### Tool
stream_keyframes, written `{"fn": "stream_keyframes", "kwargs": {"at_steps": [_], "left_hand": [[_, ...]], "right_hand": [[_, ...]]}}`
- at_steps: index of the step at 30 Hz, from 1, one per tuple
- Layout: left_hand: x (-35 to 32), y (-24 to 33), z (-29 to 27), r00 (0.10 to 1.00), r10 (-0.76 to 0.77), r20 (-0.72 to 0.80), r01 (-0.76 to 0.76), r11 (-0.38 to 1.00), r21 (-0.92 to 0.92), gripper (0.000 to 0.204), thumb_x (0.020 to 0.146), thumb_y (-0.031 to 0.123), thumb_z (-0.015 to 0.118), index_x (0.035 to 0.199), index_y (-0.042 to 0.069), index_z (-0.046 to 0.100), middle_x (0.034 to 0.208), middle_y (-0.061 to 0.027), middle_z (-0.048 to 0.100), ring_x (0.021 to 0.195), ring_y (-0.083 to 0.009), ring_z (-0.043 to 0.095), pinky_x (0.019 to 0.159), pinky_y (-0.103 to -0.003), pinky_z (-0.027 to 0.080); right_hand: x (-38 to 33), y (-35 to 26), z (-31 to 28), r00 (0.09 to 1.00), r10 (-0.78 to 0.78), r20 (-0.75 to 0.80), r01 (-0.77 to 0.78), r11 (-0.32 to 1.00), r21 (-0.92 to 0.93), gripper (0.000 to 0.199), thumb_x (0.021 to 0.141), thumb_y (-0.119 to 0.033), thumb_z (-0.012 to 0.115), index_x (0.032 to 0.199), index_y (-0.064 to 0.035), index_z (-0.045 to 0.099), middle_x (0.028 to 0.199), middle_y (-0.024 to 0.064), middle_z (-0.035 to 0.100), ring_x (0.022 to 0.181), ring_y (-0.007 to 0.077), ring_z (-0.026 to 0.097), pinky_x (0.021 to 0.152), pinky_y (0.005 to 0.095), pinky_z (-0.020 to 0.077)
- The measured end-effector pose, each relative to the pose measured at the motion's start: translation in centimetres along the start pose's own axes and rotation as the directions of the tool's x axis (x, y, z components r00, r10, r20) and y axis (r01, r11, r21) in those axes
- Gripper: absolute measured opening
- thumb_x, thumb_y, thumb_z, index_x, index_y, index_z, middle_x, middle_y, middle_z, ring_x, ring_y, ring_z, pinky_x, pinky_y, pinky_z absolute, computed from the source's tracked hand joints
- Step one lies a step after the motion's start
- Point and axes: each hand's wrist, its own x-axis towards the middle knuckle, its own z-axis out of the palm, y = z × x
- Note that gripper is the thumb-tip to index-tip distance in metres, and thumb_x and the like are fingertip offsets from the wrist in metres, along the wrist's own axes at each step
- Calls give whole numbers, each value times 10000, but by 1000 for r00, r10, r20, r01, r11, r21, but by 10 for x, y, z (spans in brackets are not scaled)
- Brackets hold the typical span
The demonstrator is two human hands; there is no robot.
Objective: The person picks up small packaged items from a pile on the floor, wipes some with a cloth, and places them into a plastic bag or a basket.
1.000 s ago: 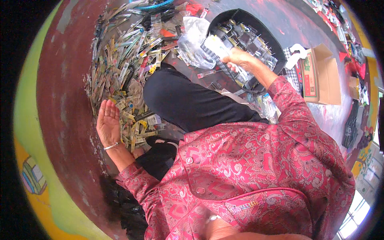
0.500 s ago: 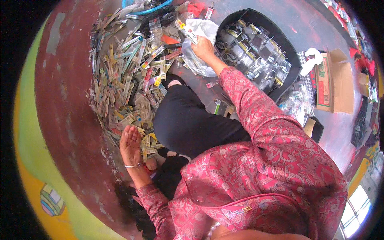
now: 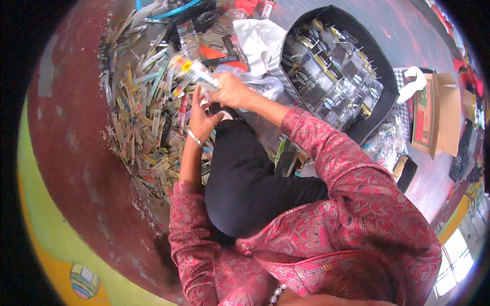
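My right hand (image 3: pixel 232 93) is closed on a long, clear plastic packet (image 3: pixel 188 69) with a yellow and white label, blurred by motion. It slants over the heap of packets. My left hand (image 3: pixel 202 121), with a bracelet at the wrist, is raised just below the packet's lower end. Its thumb and fingers are spread; whether a fingertip touches the packet I cannot tell. Beneath both hands, a big loose pile of narrow packets (image 3: pixel 140 109) covers the floor. A crumpled clear plastic bag (image 3: pixel 263 85) lies beside my right wrist.
To the right stands a black, many-sided tub (image 3: pixel 390 81) holding many clear packets. A white cloth (image 3: pixel 260 38) lies between pile and tub. Farther right is an open cardboard box (image 3: pixel 426 115). A blue basket (image 3: pixel 173 11) sits at the far left, and a dark red wall (image 3: pixel 76 153) borders the pile.
My right hand has moved left and nearer, carrying the packet off the white cloth and bag over the pile. My left hand has risen from the near side of the pile to meet it.
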Motion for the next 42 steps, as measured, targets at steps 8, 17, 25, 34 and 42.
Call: {"fn": "stream_keyframes", "kwargs": {"at_steps": [8, 17, 25, 34, 42], "left_hand": [[37, -63, 4, 962, 13, -273, -12, 1000, 3, 255, 703, 101, 663, 886, -33, 548, 720, -51, 593, 589, -114, 539, 517, -256, 441], [23, -39, 5, 896, -163, -412, 132, 986, -104, 281, 766, 232, 590, 868, -29, 599, 681, -86, 613, 595, -139, 586, 509, -258, 461], [16, -46, -8, 845, -286, -452, 177, 947, -270, 278, 868, 224, 464, 990, 2, 578, 801, -64, 600, 641, -120, 551, 568, -267, 465], [11, -56, -11, 916, 163, -366, -43, 949, 313, 377, 710, 63, 596, 1084, 40, 550, 982, -96, 587, 864, -172, 551, 774, -279, 430], [10, -38, -4, 880, 380, -284, -112, 748, 654, 582, 621, -61, 486, 1175, 83, 380, 1104, -177, 426, 884, -369, 515, 734, -413, 442]], "right_hand": [[10, 2, -18, 964, -252, -86, 253, 968, -4, 301, 683, -223, 665, 880, -10, 583, 687, 100, 605, 593, 189, 579, 545, 301, 452], [17, -38, -20, 965, -247, -83, 254, 822, 509, 174, 728, -149, 680, 804, -19, 594, 645, 21, 592, 548, 65, 550, 496, 220, 457], [9, 42, -1, 978, -58, 200, 3, 964, 266, 167, 726, -154, 678, 783, -23, 592, 647, -4, 556, 558, 65, 515, 528, 225, 427], [-3, 77, -27, 995, 97, 12, -84, 787, 611, 110, 734, -105, 634, 796, -25, 592, 625, 29, 561, 554, 116, 551, 528, 249, 446], [13, 33, -1, 990, -115, -87, 143, 859, 492, 125, 773, -133, 610, 807, -13, 598, 654, 32, 588, 632, 109, 573, 595, 248, 461]]}}
